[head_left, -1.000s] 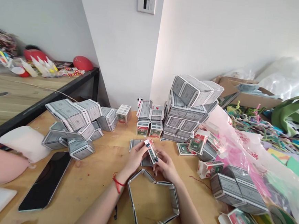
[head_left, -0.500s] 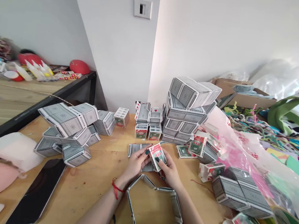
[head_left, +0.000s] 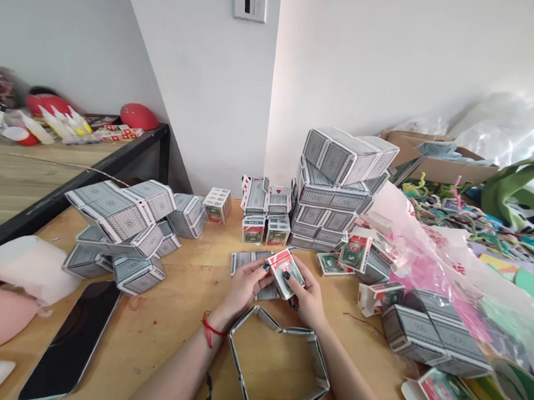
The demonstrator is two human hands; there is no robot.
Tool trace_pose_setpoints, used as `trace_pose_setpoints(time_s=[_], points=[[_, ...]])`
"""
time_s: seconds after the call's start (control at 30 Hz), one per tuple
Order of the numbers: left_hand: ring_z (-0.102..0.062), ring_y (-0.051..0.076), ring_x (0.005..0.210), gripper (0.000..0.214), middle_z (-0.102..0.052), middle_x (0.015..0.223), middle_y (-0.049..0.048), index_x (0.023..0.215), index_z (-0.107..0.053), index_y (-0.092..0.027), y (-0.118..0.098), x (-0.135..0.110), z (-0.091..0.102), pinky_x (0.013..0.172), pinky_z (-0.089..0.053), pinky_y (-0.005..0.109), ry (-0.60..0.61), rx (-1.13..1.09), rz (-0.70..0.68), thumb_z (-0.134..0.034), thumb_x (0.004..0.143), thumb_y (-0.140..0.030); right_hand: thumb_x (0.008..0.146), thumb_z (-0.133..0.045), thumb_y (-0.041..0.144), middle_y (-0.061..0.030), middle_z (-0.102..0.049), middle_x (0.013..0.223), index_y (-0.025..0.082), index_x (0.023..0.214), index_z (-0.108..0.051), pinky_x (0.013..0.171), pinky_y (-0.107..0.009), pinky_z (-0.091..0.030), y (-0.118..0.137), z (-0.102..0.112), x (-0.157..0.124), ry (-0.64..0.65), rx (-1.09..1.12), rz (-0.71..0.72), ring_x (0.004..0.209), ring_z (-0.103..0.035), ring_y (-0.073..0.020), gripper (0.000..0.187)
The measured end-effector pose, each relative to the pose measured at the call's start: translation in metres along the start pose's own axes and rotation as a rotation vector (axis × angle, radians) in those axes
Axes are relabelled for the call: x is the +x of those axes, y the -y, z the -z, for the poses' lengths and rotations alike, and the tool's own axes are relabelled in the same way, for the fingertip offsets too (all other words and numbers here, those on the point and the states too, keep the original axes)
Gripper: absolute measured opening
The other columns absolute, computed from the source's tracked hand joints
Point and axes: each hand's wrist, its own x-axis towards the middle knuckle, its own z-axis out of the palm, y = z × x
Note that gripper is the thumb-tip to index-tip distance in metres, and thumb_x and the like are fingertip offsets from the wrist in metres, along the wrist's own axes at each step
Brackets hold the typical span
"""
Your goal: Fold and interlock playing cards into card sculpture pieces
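Observation:
A red, white and green playing card box (head_left: 285,273) is held tilted between both hands above the table. My left hand (head_left: 247,285) grips its left edge, thumb on top. On its right side my right hand (head_left: 308,296) has its dark-nailed thumb pressed across the front. Grey-backed playing cards (head_left: 248,260) lie flat on the table just behind and beneath the hands, partly hidden by them. Between my forearms stands a heart-shaped frame (head_left: 323,368) made of joined cards, its near end cut off by the picture's lower edge.
Folded-card blocks stand in a tall stack (head_left: 329,199) behind and a lower pile (head_left: 117,225) at left. More card boxes (head_left: 354,251) lie at right, near a card block (head_left: 436,336) and green-yellow tape (head_left: 511,392). A phone (head_left: 73,339) rests at left.
Both hands keep hold of the card box, which looks nearly unchanged in tilt. The whole view has shifted slightly; nothing else has visibly moved.

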Motion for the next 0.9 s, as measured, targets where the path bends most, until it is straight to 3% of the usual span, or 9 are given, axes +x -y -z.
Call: trace_pose_setpoints(time_s=[0.23, 0.47, 0.9], points=[[-0.060, 0.024, 0.099, 0.028, -0.067, 0.101, 0.0114, 0.096, -0.066, -0.012, -0.001, 0.000, -0.001, 0.094, -0.043, 0.040, -0.003, 0.012, 0.017, -0.065, 0.069, -0.021, 0.071, -0.063, 0.041, -0.0045, -0.064, 0.093, 0.021, 0.126, -0.048, 0.040, -0.019, -0.035, 0.003, 0.001, 0.000, 0.046, -0.032, 0.002, 0.048, -0.044, -0.0079, 0.060], [-0.061, 0.024, 0.098, 0.027, -0.067, 0.101, 0.0109, 0.094, -0.066, -0.013, 0.002, 0.001, 0.005, 0.094, -0.042, 0.041, -0.011, 0.028, 0.046, -0.065, 0.068, -0.021, 0.072, -0.063, 0.043, 0.0011, -0.060, 0.068, 0.021, 0.131, -0.041, 0.034, -0.019, -0.033, 0.005, 0.004, 0.001, 0.114, -0.067, -0.056, 0.039, -0.038, -0.0062, 0.067], [-0.061, 0.026, 0.096, 0.025, -0.070, 0.093, 0.0095, 0.091, -0.068, -0.013, 0.006, 0.002, 0.003, 0.086, -0.047, 0.039, -0.097, 0.060, 0.019, -0.062, 0.066, -0.017, 0.074, -0.062, 0.042, 0.0016, -0.060, 0.062, 0.020, 0.133, -0.036, 0.034, -0.020, -0.037, 0.011, 0.002, 0.000, 0.193, -0.099, -0.111, 0.037, -0.044, -0.0083, 0.068]])
